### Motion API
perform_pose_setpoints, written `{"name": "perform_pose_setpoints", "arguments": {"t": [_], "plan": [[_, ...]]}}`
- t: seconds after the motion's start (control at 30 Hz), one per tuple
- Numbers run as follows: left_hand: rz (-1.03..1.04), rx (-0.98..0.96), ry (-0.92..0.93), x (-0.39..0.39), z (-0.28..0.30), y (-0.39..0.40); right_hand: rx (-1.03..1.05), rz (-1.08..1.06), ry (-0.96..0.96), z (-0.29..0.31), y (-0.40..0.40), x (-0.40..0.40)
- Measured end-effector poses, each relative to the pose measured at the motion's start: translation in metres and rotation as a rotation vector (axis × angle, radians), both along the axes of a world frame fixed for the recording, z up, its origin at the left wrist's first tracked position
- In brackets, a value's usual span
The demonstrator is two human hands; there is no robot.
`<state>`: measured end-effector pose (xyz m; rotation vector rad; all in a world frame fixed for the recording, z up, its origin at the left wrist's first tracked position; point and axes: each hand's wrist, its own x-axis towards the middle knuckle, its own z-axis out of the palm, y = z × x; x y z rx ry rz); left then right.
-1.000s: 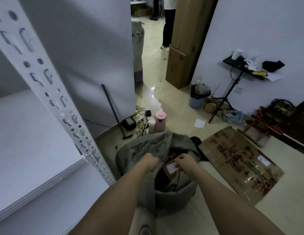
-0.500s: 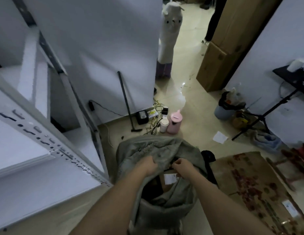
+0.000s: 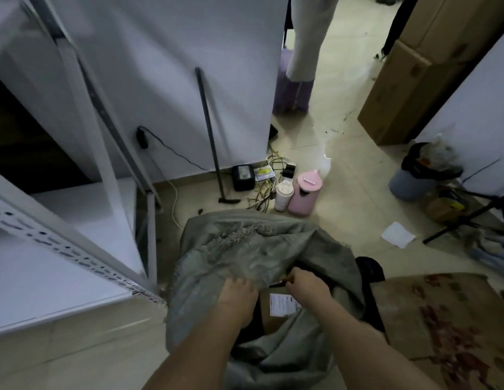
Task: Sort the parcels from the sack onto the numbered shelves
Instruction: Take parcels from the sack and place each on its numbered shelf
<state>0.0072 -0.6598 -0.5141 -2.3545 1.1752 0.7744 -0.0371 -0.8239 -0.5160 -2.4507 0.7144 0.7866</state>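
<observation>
Head: both hands (image 3: 273,291) gripping sack (image 3: 245,249).

Sack (image 3: 245,249) hides most of the parcel (image 3: 273,313).

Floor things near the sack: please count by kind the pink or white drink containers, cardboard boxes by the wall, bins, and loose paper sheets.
Drink containers: 2, a pink jug and a white cup
Cardboard boxes: 2, stacked
Bins: 1
Paper sheets: 1
Total: 6
</observation>
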Motion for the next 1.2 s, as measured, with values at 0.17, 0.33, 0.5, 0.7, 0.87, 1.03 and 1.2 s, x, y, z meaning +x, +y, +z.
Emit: {"name": "perform_pose_setpoints", "arguments": {"t": [0.17, 0.33, 0.5, 0.7, 0.87, 1.03, 1.2], "plan": [[-0.324, 0.073, -0.118, 0.004, -0.126, -0.006, -0.134, 0.18, -0.082, -0.115, -0.003, 0.025], [-0.645, 0.33, -0.224, 0.008, -0.217, -0.014, -0.344, 0.435, -0.125, -0.205, -0.002, 0.046], [-0.506, 0.498, -0.563, 0.033, -0.26, -0.001, -0.463, 0.575, -0.196, -0.267, -0.002, 0.058], [-0.336, 0.509, -0.843, 0.073, -0.255, 0.016, -0.705, 0.601, -0.429, -0.283, -0.008, 0.08], [-0.254, 0.55, -0.976, 0.095, -0.243, 0.034, -0.688, 0.405, -0.536, -0.25, -0.013, 0.113], [-0.106, 0.547, -1.018, 0.114, -0.231, 0.046, -0.303, 0.095, -0.487, -0.227, -0.02, 0.154], [-0.117, 0.412, -0.986, 0.121, -0.226, 0.052, -0.171, 0.242, -0.386, -0.228, -0.038, 0.182]]}}
